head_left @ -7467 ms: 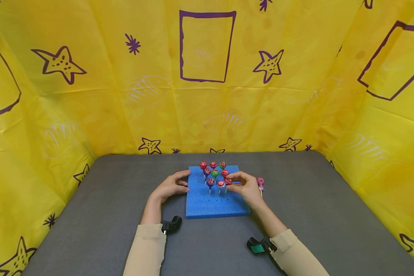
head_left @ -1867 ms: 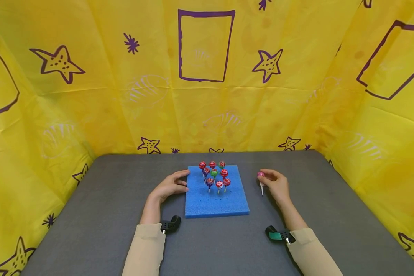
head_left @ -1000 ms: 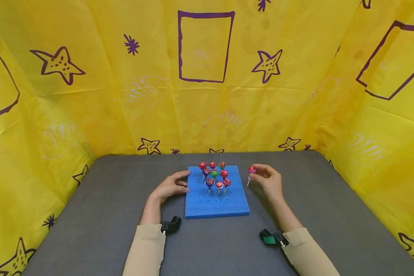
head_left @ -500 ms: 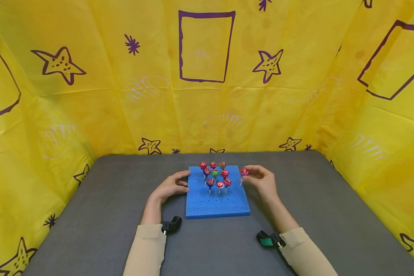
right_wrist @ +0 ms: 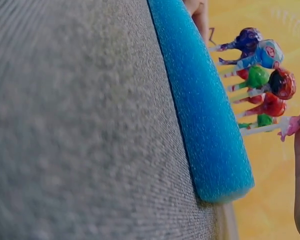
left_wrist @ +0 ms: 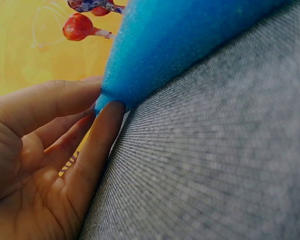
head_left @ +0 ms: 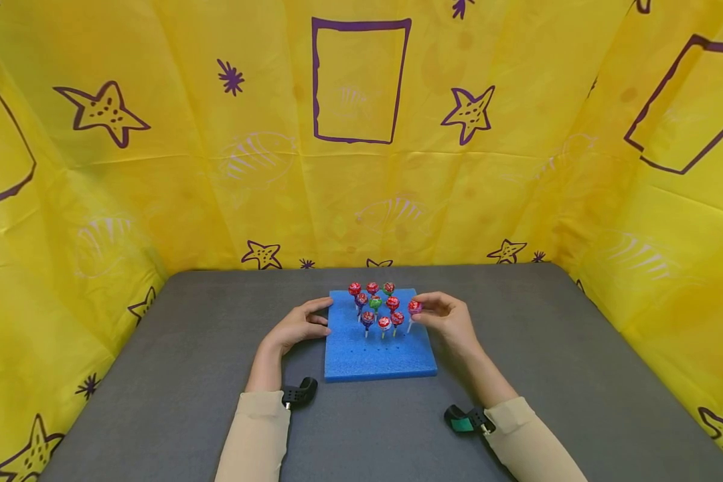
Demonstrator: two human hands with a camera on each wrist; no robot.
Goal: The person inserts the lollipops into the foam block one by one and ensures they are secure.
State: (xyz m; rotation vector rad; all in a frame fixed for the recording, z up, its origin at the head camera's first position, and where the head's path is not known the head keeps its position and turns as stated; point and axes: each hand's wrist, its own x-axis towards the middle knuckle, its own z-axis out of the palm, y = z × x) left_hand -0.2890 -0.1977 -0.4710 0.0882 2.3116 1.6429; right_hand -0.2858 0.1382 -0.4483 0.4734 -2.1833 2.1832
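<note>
My right hand (head_left: 453, 323) pinches a pink-wrapped lollipop (head_left: 415, 307) by its head, between thumb and fingers. Its white stick points down at the right part of a blue foam block (head_left: 376, 366); in the right wrist view the stick end (right_wrist: 257, 130) is right at the foam's top face. Several lollipops in red, green, purple and white wrappers stand upright in the block, among them a green lollipop (head_left: 375, 303) and a white-and-red lollipop (head_left: 384, 323). My left hand (head_left: 294, 328) rests against the block's left side, fingers and thumb fairly straight and touching the foam.
The block lies on a dark grey table (head_left: 217, 335). A row of small holes (head_left: 378, 349) shows in the foam in front of the lollipops. Yellow cloth (head_left: 361, 187) with purple drawings encloses the table at the back and sides.
My right hand let go of a red lollipop in the foam, picked up the pink one from the table at right, and carried it left over the block. The left hand stayed put.
</note>
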